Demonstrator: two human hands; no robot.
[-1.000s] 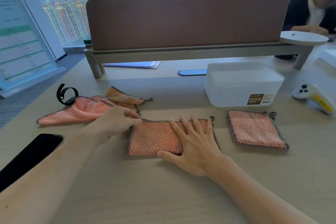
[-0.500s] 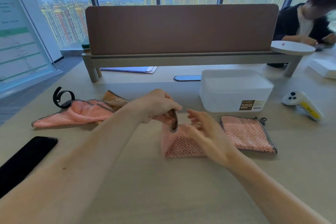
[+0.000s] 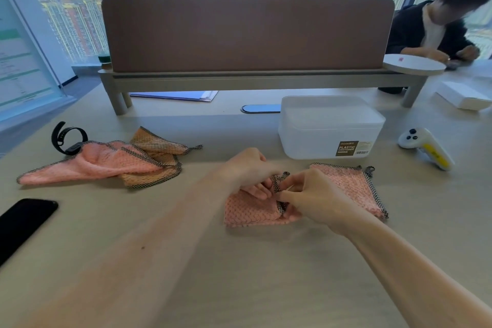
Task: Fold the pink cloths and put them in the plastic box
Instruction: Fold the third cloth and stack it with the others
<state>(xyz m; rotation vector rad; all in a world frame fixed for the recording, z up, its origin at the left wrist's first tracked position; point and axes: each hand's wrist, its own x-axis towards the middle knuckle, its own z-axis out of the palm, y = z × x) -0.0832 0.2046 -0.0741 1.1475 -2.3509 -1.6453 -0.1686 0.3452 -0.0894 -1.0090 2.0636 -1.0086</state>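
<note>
Pink cloth (image 3: pixel 250 210) edge pinched, fingers (image 3: pixel 286 196) blurred

I see pale tabletop (image 3: pixel 266 274). Near left edge: phone (image 3: pixel 24 224), watch band (image 3: pixel 68 138), loose pink cloths (image 3: pixel 106 162). Centre: half-folded cloth (image 3: pixel 250 212), folded cloth (image 3: pixel 346 186) beside it. Toward far edge: plastic box (image 3: pixel 330 128), divider stand (image 3: pixel 247 80). Right: controller (image 3: pixel 426 148).

**Readable text on the desk**

The brown label (image 3: pixel 353 148) on the near wall of the plastic box (image 3: pixel 330 128) reads "PLASTIC CONTAINER"; its small brand line and barcode digits are too small to read; the far-left poster (image 3: pixel 18 61) is illegible.
</note>
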